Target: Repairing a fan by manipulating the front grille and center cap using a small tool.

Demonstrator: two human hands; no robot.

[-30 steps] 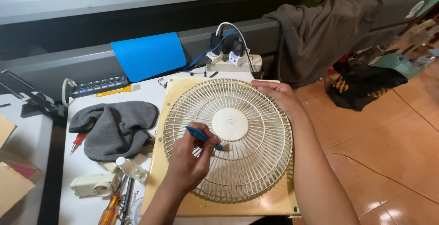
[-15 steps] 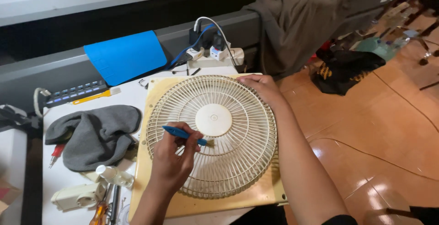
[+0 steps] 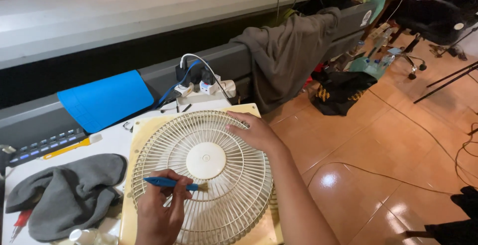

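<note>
A cream round fan grille (image 3: 219, 185) lies flat on a yellowed square fan housing (image 3: 134, 135) on the white table. My left hand (image 3: 162, 210) grips a small blue-handled brush (image 3: 172, 182), whose bristles touch the grille's ribs just below the round centre cap (image 3: 205, 160). Resting on the grille's upper right rim is my right hand (image 3: 256, 131), fingers spread flat and holding it down.
A grey cloth (image 3: 64, 195) lies left of the fan, a red-handled tool (image 3: 17, 222) beneath it. Behind are a blue mat (image 3: 104, 99), a power strip with plugs (image 3: 204, 87) and a yellow tool (image 3: 69, 147). A grey garment (image 3: 289, 51) hangs at right over the tiled floor.
The view has shifted, so the fan sits further left in frame. The brush has stayed on the grille near the centre cap; my right hand keeps its place on the rim.
</note>
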